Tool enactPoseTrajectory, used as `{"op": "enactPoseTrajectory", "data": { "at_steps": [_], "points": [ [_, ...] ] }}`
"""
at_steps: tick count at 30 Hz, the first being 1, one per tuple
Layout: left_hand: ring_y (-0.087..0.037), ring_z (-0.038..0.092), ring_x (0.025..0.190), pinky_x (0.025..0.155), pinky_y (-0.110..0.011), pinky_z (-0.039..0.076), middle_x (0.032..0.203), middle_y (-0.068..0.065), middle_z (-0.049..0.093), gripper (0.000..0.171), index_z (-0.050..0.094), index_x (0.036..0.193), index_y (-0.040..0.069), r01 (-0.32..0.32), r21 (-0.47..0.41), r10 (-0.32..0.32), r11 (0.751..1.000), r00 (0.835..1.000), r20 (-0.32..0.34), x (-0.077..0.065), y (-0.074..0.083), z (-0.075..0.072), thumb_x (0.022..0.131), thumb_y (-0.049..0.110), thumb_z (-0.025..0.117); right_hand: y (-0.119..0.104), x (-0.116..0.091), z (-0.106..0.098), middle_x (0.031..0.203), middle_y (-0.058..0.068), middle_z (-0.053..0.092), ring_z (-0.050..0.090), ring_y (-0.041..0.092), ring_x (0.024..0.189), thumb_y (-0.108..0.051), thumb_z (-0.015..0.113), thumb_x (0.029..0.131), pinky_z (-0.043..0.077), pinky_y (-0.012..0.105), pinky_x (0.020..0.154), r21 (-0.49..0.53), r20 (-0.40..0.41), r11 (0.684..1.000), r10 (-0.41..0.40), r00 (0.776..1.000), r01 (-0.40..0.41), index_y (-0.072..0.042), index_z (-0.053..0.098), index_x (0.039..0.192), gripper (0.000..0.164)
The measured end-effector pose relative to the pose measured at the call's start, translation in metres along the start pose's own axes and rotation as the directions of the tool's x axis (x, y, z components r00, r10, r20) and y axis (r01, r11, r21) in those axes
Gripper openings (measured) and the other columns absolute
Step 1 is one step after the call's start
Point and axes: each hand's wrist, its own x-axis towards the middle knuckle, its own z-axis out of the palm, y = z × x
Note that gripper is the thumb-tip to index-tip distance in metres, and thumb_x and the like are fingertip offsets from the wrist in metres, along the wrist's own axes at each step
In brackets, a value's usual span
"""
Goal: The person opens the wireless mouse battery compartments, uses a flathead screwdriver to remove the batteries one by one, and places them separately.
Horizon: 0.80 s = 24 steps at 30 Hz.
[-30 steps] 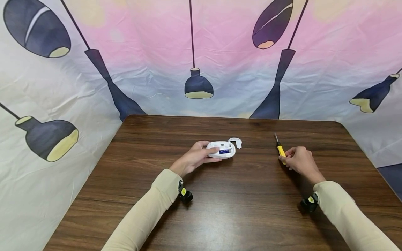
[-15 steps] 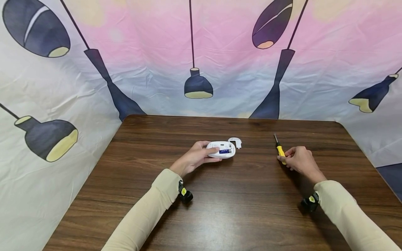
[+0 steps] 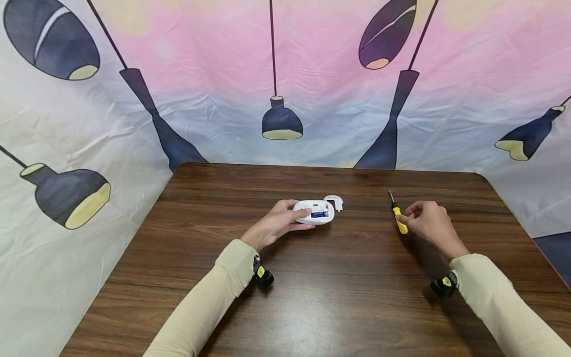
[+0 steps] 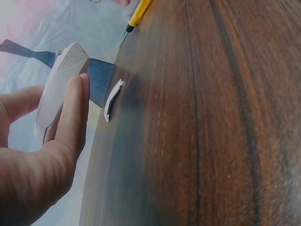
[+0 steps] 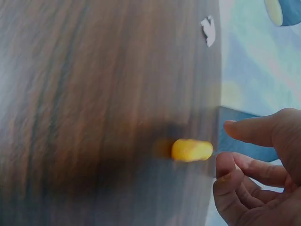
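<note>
My left hand grips a white computer mouse by its left end, thumb on top and fingers beneath. Its underside faces up, with the battery compartment uncovered and a blue battery inside. The left wrist view shows the mouse edge-on, raised off the table. Beyond it lies the loose white battery cover. On the right, a yellow-handled screwdriver lies on the table with its tip pointing away. My right hand is just beside the handle; in the right wrist view thumb and fingers are parted, apart from the handle.
The brown wooden table extends toward me and to both sides. A printed fabric backdrop hangs behind its far edge and along the sides.
My right hand has let go of the screwdriver and shifted slightly up and to the right. The screwdriver stays on the table. My left hand and the mouse have hardly moved.
</note>
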Motion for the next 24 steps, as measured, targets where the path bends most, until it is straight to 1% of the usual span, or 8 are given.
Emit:
{"op": "enactPoseTrajectory", "data": {
  "at_steps": [4, 7, 9, 14, 18, 24],
  "points": [
    [-0.033, 0.067, 0.105, 0.093, -0.038, 0.062, 0.132, -0.030, 0.054, 0.049, 0.038, 0.145, -0.011, -0.004, 0.001, 0.004, 1.000, 1.000, 0.003, 0.000, 0.000, 0.000, 0.101, -0.002, 0.058, -0.012, 0.001, 0.000, 0.083, 0.010, 0.069, 0.062, 0.022, 0.072, -0.028, 0.076, 0.092, 0.051, 0.029, 0.056, 0.017, -0.011, 0.998, -0.052, 0.999, 0.053, 0.003, 0.072, 0.095, 0.031],
    [-0.033, 0.067, 0.105, 0.094, -0.038, 0.062, 0.131, -0.030, 0.055, 0.048, 0.039, 0.144, -0.011, -0.005, 0.001, 0.005, 1.000, 1.000, 0.005, 0.001, 0.000, 0.001, 0.101, -0.002, 0.058, -0.022, 0.001, 0.001, 0.082, 0.008, 0.070, 0.062, 0.019, 0.072, -0.026, 0.076, 0.093, 0.051, 0.029, 0.058, 0.033, -0.016, 0.994, -0.103, 0.995, 0.103, 0.001, 0.074, 0.095, 0.027],
    [-0.032, 0.067, 0.106, 0.093, -0.039, 0.062, 0.130, -0.029, 0.055, 0.047, 0.039, 0.143, -0.011, -0.007, 0.002, 0.007, 1.000, 1.000, 0.006, 0.000, 0.000, 0.001, 0.101, -0.002, 0.058, -0.029, 0.000, 0.003, 0.082, 0.006, 0.070, 0.062, 0.018, 0.069, -0.025, 0.076, 0.093, 0.052, 0.029, 0.057, 0.053, -0.011, 0.990, -0.128, 0.992, 0.129, -0.001, 0.075, 0.095, 0.024],
    [-0.033, 0.066, 0.106, 0.094, -0.039, 0.062, 0.130, -0.029, 0.055, 0.045, 0.041, 0.141, -0.012, -0.012, 0.002, 0.012, 1.000, 1.000, 0.009, 0.000, -0.001, 0.001, 0.101, -0.002, 0.058, -0.047, -0.001, 0.011, 0.082, 0.004, 0.070, 0.062, 0.016, 0.070, -0.021, 0.075, 0.093, 0.052, 0.030, 0.059, 0.094, 0.000, 0.978, -0.189, 0.982, 0.189, -0.003, 0.075, 0.095, 0.018],
    [-0.033, 0.066, 0.107, 0.094, -0.039, 0.061, 0.129, -0.029, 0.056, 0.044, 0.042, 0.141, -0.013, -0.018, 0.003, 0.018, 1.000, 1.000, 0.014, 0.000, -0.001, 0.001, 0.101, -0.002, 0.058, -0.057, 0.001, 0.021, 0.080, 0.001, 0.071, 0.064, 0.016, 0.073, -0.017, 0.076, 0.093, 0.052, 0.030, 0.063, 0.121, -0.006, 0.961, -0.250, 0.968, 0.249, -0.005, 0.076, 0.094, 0.012],
    [-0.033, 0.067, 0.107, 0.093, -0.038, 0.062, 0.127, -0.029, 0.057, 0.042, 0.044, 0.139, -0.013, -0.019, 0.005, 0.018, 1.000, 1.000, 0.011, -0.001, -0.001, 0.002, 0.101, -0.002, 0.058, -0.070, 0.005, 0.033, 0.082, 0.001, 0.071, 0.062, 0.015, 0.072, -0.014, 0.076, 0.092, 0.053, 0.028, 0.062, 0.155, -0.021, 0.929, -0.336, 0.942, 0.335, -0.007, 0.078, 0.094, 0.008]
  ]
}}
